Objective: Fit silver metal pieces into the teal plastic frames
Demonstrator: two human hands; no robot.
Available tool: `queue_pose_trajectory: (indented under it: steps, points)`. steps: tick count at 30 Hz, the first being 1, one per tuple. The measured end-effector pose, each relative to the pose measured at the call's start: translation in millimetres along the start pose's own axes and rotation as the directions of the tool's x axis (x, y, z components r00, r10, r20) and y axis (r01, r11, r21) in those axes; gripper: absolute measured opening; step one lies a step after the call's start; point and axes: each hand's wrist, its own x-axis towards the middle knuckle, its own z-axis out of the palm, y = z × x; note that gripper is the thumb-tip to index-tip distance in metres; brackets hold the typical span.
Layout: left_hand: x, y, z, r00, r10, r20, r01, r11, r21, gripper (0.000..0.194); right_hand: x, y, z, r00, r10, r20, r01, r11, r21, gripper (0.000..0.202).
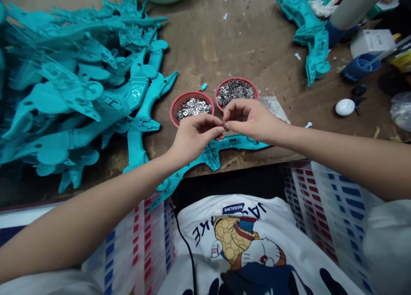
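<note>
Tiny dull-coloured piece (225, 126), too small and covered to identify, sits where the fingertips meet. Thumb and forefinger of the left hand (197, 134) are pressed together on it; those of the right hand (252, 119) curl round and appear to pinch it from the other side.

Just below the fingers, toward the body, lies a long, branching turquoise plastic part (210, 156). Its long axis runs along the table's near edge, slanting from beyond that edge at lower left up toward the right wrist. The left hand is nearer its middle, the right hand nearer its right end; whether either touches it cannot be told.

Beyond the knuckles stand two round red plastic baskets: one (175, 111) by the left hand, with shiny flat metal pieces (194, 108), the other (218, 84) behind the right, with greyer metal bits (236, 93). Farther left rises a heap of turquoise plastic parts (73, 76); another turquoise part (313, 40) lies far right on the brown tabletop (199, 42).
</note>
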Motion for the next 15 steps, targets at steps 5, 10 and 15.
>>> queue_pose_trajectory:
  steps: [5,10,15]
  points:
    - [-1.4,2.8,-7.0,0.931,0.345,0.115,-0.364,0.882,0.300,0.008,-0.5,0.1,-0.8,0.990,0.136,0.047,-0.142,0.974,0.177,0.034]
    - [-4.1,5.7,-9.6,0.917,0.345,0.201,-0.398,0.825,0.400,0.014,-2.3,-0.7,-1.2,0.972,0.206,0.109,-0.228,0.939,0.256,0.040]
    - [-7.1,5.9,-3.7,0.976,0.174,0.129,-0.205,0.933,0.297,0.011,-3.8,0.5,-0.9,0.968,0.222,0.113,-0.243,0.941,0.236,0.041]
